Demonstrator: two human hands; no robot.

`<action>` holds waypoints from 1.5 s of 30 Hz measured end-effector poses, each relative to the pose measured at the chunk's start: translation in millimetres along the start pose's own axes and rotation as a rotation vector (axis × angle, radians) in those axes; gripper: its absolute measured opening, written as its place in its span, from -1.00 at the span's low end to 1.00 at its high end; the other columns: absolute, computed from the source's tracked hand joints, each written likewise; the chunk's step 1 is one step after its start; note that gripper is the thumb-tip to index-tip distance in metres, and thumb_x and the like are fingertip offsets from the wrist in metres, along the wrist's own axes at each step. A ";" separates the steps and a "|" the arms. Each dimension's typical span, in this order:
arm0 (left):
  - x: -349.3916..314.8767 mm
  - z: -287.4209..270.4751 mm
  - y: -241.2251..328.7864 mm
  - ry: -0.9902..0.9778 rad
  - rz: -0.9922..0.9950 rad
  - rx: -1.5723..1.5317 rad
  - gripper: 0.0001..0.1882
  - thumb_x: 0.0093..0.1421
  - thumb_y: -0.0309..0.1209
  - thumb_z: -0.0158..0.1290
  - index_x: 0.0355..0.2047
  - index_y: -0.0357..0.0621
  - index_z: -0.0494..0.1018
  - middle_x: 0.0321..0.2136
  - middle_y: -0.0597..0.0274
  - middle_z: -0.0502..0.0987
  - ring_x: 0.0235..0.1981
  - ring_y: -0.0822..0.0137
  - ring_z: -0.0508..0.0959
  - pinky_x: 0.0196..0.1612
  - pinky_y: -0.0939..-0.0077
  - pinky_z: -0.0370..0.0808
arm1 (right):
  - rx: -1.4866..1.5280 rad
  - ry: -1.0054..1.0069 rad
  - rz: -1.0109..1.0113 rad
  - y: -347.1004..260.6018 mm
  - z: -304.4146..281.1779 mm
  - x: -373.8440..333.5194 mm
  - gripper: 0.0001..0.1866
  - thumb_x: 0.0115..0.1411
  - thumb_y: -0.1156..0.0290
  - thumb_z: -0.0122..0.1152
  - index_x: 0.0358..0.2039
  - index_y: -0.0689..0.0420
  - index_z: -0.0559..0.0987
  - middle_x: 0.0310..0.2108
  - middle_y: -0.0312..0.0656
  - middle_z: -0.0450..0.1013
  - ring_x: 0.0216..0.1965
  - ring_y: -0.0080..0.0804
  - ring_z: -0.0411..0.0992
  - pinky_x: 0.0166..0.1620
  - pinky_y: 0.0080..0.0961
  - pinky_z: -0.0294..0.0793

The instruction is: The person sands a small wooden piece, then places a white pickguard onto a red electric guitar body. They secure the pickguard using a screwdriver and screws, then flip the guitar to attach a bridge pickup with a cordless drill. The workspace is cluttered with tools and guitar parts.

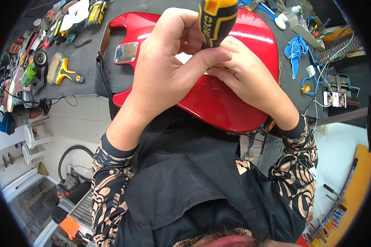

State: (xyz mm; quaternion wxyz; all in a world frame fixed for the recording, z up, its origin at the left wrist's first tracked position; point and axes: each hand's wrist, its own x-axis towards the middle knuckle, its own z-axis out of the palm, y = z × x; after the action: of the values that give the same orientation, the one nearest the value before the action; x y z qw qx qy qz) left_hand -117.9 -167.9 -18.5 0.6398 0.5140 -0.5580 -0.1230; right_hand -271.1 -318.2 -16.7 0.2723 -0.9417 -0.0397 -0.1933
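Observation:
A red, glossy guitar body point(218, 101) lies back side up on the bench in front of me. Near its left end sits a shiny rectangular metal plate point(126, 53). My left hand point(165, 61) is closed round the lower part of a screwdriver point(218, 22) with a yellow and black handle, held upright over the body. The tool's tip is hidden behind my fingers. My right hand point(251, 76) rests close beside it, with thumb and fingers pinched together low over the body; what they grip is hidden. A white patch point(183, 57) shows between my hands.
On the left of the bench lie a yellow-handled brush point(64, 72), a yellow and black power tool point(97, 14) and many loose tools. To the right are a blue cloth point(296, 53), a phone point(334, 99), cables and a guitar neck point(338, 51). A black hose point(72, 150) curls on the floor.

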 end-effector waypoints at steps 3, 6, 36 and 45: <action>-1.4 0.7 -2.9 -0.006 0.008 0.064 -0.57 0.27 -0.60 0.37 0.06 -0.30 0.41 -0.14 0.09 0.70 -0.13 0.38 0.73 -0.04 0.47 0.71 | -0.002 -0.001 -0.007 3.1 0.1 1.8 -0.83 0.24 0.53 0.35 -0.15 0.18 0.63 -0.19 -0.16 0.55 -0.04 -0.03 0.50 0.08 -0.13 0.51; -3.3 1.6 -6.3 -0.003 0.005 0.089 -0.57 0.27 -0.60 0.38 0.05 -0.29 0.42 -0.14 0.10 0.70 -0.13 0.39 0.72 -0.06 0.49 0.70 | -0.016 0.013 -0.010 5.4 1.5 1.6 -0.80 0.24 0.51 0.37 -0.11 0.17 0.64 -0.17 -0.15 0.56 -0.01 -0.02 0.50 0.11 -0.12 0.51; -25.6 -9.2 -36.8 -0.007 -0.115 -0.176 -0.30 0.20 -0.61 0.39 0.27 -0.24 0.28 0.00 0.12 0.59 0.09 0.24 0.67 0.17 0.34 0.60 | -0.290 -0.244 -0.364 -58.3 -69.1 79.8 -0.42 0.26 0.70 0.33 0.30 0.30 0.47 0.16 -0.02 0.47 0.01 -0.35 0.59 0.09 -0.40 0.69; -26.0 -29.4 -53.7 -0.160 -0.169 -0.506 -0.62 0.46 -0.66 0.01 0.26 -0.34 0.32 0.13 -0.06 0.59 0.10 0.20 0.70 0.23 0.28 0.64 | -0.232 -0.272 -0.337 -59.5 -76.3 75.6 -0.42 0.26 0.70 0.33 0.30 0.30 0.47 0.14 -0.03 0.48 0.00 -0.37 0.58 0.09 -0.42 0.68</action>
State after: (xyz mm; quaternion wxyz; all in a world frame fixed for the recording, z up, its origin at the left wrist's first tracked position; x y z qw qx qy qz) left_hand -79.9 -157.3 -72.0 0.6894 0.3710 -0.5133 -0.3516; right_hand -238.3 -310.3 101.4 0.1185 -0.9642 -0.2100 -0.1106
